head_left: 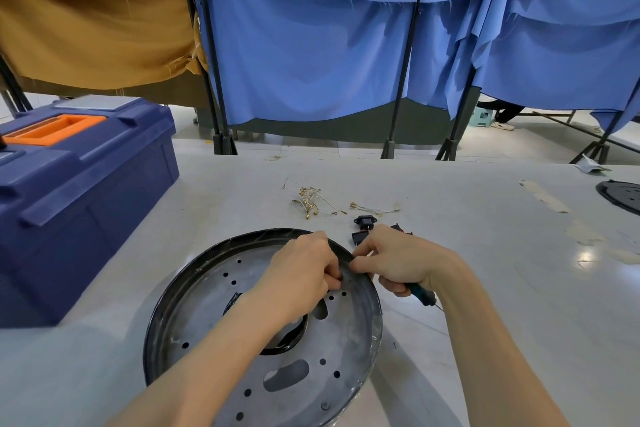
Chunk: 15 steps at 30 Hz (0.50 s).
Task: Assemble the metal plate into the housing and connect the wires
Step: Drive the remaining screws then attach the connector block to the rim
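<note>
Metal plate (pixel 211 319) flat in housing (pixel 152 329). Right hand (pixel 398 256) grips screwdriver (pixel 420 293), shaft toward 4 o'clock. Left hand (pixel 301 267) curled at rim; hold unclear.

Two bare hands on screen: left hand (pixel 301 270) at eleven o'clock of centre-bottom, right hand (pixel 398 260) at one o'clock. Left forearm (pixel 207 357) comes in from seven o'clock, right forearm (pixel 491 340) from five o'clock, both uncovered right to the frame's edge.
</note>
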### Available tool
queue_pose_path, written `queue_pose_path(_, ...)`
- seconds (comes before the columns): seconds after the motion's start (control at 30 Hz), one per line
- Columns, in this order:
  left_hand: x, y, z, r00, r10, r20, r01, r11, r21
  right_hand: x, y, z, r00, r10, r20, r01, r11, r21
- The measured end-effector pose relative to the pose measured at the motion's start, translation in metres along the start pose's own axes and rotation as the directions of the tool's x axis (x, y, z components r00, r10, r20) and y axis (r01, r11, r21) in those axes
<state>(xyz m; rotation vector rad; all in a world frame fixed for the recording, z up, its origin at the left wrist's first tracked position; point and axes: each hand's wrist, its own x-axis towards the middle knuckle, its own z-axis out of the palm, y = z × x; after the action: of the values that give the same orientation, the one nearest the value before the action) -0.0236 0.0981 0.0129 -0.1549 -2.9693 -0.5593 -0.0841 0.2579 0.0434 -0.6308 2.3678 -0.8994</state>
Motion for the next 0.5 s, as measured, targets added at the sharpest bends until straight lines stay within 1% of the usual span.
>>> queue_pose_path(0.07,0.002,-0.003,-0.002,1.0,0.003,0.014,-0.003,1.0,-0.013,0.001,0.0,0.0,1.0,-0.005,-0.001,0.005,1.0,0.024)
queue_pose_path(0.17,0.002,-0.006,-0.01,1.0,0.0,-0.004,-0.001,0.997,-0.072,0.001,-0.001,0.001,1.0,0.005,-0.001,-0.005,0.997,0.074)
queue_pose_path(0.23,0.002,-0.006,-0.017,1.0,0.005,0.015,-0.004,0.995,-0.103,0.002,-0.001,0.001,1.0,0.02,0.01,-0.021,0.993,0.114)
queue_pose_path(0.3,0.0,-0.003,-0.025,0.994,0.029,0.103,-0.018,0.994,-0.112,0.002,-0.003,0.001,0.999,0.039,0.026,-0.043,0.988,0.147)
queue_pose_path(0.37,-0.004,0.004,-0.028,0.974,0.064,0.218,-0.036,0.99,-0.133,0.003,-0.004,0.003,0.998,0.055,0.025,-0.058,0.984,0.17)
queue_pose_path(0.4,-0.007,0.007,-0.026,0.961,0.068,0.267,-0.038,0.993,-0.116,0.004,-0.005,0.004,0.998,0.064,0.015,-0.066,0.982,0.179)
queue_pose_path(0.47,-0.014,0.013,-0.02,0.938,0.017,0.348,-0.022,1.0,0.009,0.005,-0.005,0.006,0.996,0.087,-0.007,-0.084,0.978,0.191)
queue_pose_path(0.5,-0.017,0.016,-0.017,0.932,-0.004,0.361,-0.024,0.997,0.073,0.006,-0.005,0.008,0.995,0.096,-0.012,-0.092,0.976,0.197)
